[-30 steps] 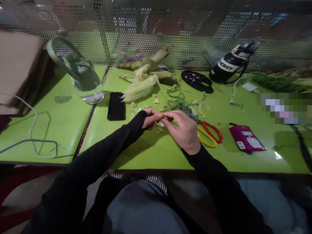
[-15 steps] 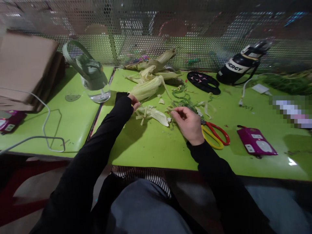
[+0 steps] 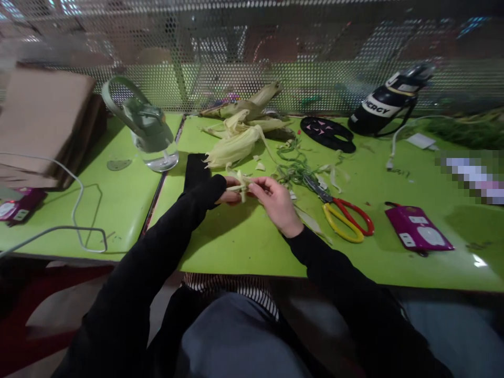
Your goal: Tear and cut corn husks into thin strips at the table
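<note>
Between my two hands is a small knotted piece of corn husk (image 3: 242,185), pale green with loose ends sticking out. My left hand (image 3: 231,191) is closed on its left side, partly hidden by the black sleeve. From the right, my right hand (image 3: 275,203) pinches the same piece with thumb and fingertips. Just beyond lies a larger bundle of pale corn husks (image 3: 232,147), with browner husks (image 3: 255,102) behind it. Scissors (image 3: 342,212) with one yellow and one red handle lie right of my right hand, their blades by a tangle of green string (image 3: 293,160).
A clear bottle with a green lid (image 3: 151,126) stands left; a black bottle (image 3: 388,102) leans at the back right. A black palette-shaped piece (image 3: 327,134), purple power sockets (image 3: 418,228), a dark phone-like slab (image 3: 196,170) and cardboard (image 3: 43,115) lie about. Perforated metal (image 3: 220,68) borders the back.
My left hand has come nearer and taken up the knotted husk from the table. My right hand has moved left to meet it. The scissors' blades and the dark slab are now uncovered.
</note>
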